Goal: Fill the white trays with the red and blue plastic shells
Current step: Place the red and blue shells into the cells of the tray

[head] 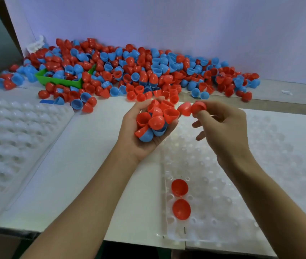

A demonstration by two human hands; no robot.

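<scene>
The right hand [221,126] pinches a red shell [198,107] between thumb and forefinger at its far-left fingertips, the other fingers loosely curled beneath. A second red shell [184,108] sits just left of it, touching; whether the same pinch holds it I cannot tell. The left hand [144,131] is cupped palm-up, fingers curled round a handful of shells [156,119], mostly red with some blue low in the palm.

These shells look like thin, hollow plastic halves: light, fairly stiff, smooth enough to slip, and prone to nesting in each other. A pinch across the rim or over the dome seems the surest hold, one at a time.

Below the right hand lies a white tray [251,184] of dimples on the table [85,165]; two red shells [180,199] already sit in its near-left column, well apart from the pinched one. Another white tray [8,139] lies at left. Far across the table spreads the shell pile [129,71], partly burying a green bin [58,80].
</scene>
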